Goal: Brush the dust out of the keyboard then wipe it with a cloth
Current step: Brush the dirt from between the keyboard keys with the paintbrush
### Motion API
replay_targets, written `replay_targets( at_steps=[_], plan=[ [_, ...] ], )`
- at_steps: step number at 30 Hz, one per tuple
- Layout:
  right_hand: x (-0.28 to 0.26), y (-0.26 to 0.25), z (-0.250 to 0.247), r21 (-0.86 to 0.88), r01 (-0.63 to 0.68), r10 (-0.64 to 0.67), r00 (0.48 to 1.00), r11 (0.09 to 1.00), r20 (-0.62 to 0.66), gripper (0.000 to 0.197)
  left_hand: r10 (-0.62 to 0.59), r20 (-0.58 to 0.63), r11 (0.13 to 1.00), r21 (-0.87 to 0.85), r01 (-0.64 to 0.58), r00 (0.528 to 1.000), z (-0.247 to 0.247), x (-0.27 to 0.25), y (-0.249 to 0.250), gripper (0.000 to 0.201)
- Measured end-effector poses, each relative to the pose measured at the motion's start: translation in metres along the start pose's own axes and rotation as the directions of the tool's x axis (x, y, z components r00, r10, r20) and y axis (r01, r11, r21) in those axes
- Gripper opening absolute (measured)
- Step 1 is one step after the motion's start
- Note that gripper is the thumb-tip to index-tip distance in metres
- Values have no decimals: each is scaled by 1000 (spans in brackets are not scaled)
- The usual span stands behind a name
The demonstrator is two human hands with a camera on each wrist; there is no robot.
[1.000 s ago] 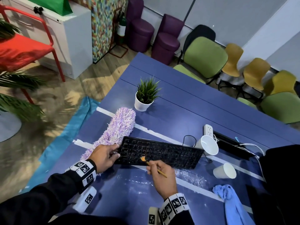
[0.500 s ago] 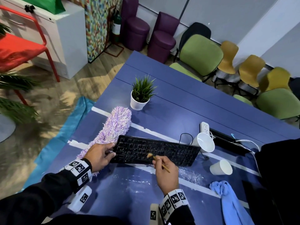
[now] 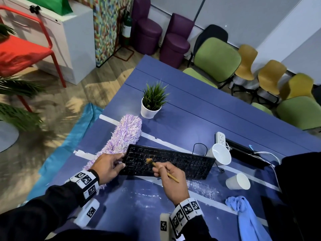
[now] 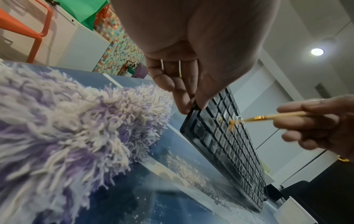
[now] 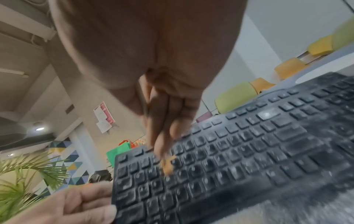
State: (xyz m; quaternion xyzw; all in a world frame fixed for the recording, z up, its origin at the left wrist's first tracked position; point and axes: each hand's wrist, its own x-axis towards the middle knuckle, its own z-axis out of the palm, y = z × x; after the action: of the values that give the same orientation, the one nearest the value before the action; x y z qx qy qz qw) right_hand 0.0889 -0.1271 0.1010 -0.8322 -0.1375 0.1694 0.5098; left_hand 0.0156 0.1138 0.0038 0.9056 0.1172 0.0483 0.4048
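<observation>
On blue table (image 3: 199,108), centre-front: black keyboard (image 3: 182,164), lying at a slant across a white tape line, w/ pale dust on keys & a drift of it on the table just in front.

L hand (image 3: 107,166): thumb & fingers pinch the keyboard's left end (left wrist view shows thumb on top edge, fingers (image 4: 178,84) curled at the side). Judged purpose: pins the board so brush strokes don't push it along the table.

R hand (image 3: 171,178): fingertips pressed together in a pencil-type pinch on a thin wooden brush (image 3: 157,166); handle end sticks out behind the hand, bristles (image 4: 232,123) touch keys in the left third. Fine tip suits gaps betw. keys; low handle angle probably sweeps dust toward the front edge, which fits the powder already lying there.

Not in use: blue cloth (image 3: 246,216), bunched at front right, well apart from keyboard, within R-hand reach for the wipe step. Purple fluffy duster (image 3: 125,136) lies left of keyboard, partly under L wrist.

Also: two white paper cups, one (image 3: 221,154) tipped on its side at the keyboard's right end, other (image 3: 238,181) near the cloth; potted plant (image 3: 152,103) behind.

Stage (judgement): brushing underway, much dust remains; wipe not yet begun.
</observation>
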Motion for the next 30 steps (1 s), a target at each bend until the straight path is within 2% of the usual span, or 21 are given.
replay_targets(
  at_steps=[2, 5, 7, 11, 14, 17, 20, 21, 24, 26, 28, 30],
  plan=[
    [0, 1, 1, -21, 39, -40, 999, 999, -35, 19, 3, -13, 1000, -14, -4, 1000, -1, 1, 3, 37],
    [-3, -1, 9, -56, 44, -42, 998, 997, 37, 18, 13, -3, 1000, -16, -13, 1000, -3, 1, 1, 39],
    [-6, -1, 12, -62, 99, -100, 995, 993, -11, 19, 7, 6, 1000, -16, -7, 1000, -2, 2, 0, 40],
    [-6, -2, 19, -123, 76, -66, 994, 990, 83, 18, 11, 7, 1000, -11, -11, 1000, 0, 2, -2, 40],
    [-8, -2, 19, -130, 128, -129, 992, 983, -1, 20, 14, 11, 1000, 9, -14, 1000, 0, 4, -2, 42],
    [-8, -5, 22, -120, 91, -86, 995, 989, 49, 22, 5, 25, 1000, 6, -5, 1000, -1, 2, -2, 43],
    [-8, -7, 23, -82, 121, -129, 987, 989, -97, 21, 21, 23, 1000, -19, -20, 1000, -2, 1, -1, 41],
    [-8, -8, 24, -71, 116, -123, 987, 991, -103, 21, 20, 22, 999, -28, -19, 1000, -2, 1, 0, 40],
    [-11, -12, 34, -62, 114, -112, 993, 992, 32, 18, 18, 1, 999, -45, -18, 1000, 0, -1, 0, 35],
    [-13, -16, 39, -70, 135, -134, 991, 988, 27, 19, 25, -21, 999, -48, -26, 999, 0, -1, -1, 32],
    [-10, -19, 40, -29, 130, -131, 991, 991, -34, 20, 24, -12, 998, -57, -24, 1000, 0, -1, 2, 33],
    [-8, -23, 44, -30, 140, -140, 990, 990, 2, 22, 24, -3, 998, -53, -24, 1000, 0, -2, 1, 31]
  ],
)
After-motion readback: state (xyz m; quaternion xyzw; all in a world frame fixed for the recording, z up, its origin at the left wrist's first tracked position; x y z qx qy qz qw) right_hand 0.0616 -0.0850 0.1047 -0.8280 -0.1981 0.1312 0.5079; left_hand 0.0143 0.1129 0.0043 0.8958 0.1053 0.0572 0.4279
